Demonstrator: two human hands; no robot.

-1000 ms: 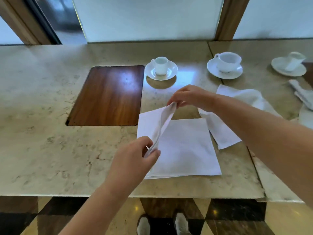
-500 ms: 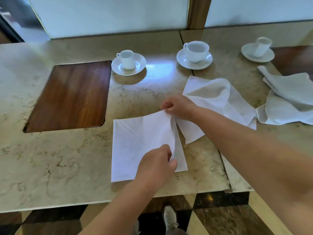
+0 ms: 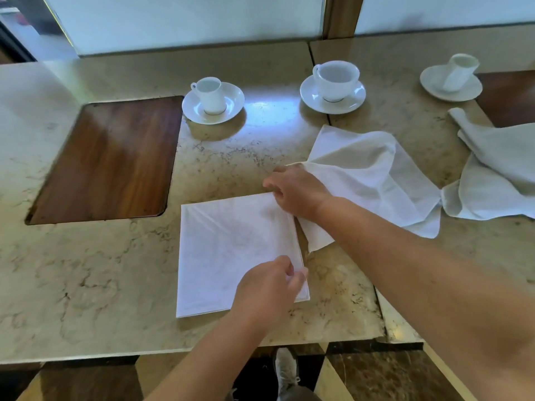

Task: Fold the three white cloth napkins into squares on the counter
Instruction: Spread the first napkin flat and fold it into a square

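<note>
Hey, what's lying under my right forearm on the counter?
The crumpled middle napkin runs under the right forearm; one corner pokes out beside the folded napkin. The stretch beneath the arm is covered, so whether those two napkins touch cannot be seen.

napkins: three — folded napkin [image 3: 231,250], loose napkin [image 3: 367,175], crumpled napkin [image 3: 498,175]
cups: three — small cup [image 3: 210,95], wide cup [image 3: 335,79], far-right cup [image 3: 460,71]
saucers: three, one under each cup
hands: two — left hand [image 3: 267,289], right hand [image 3: 298,191]
</note>
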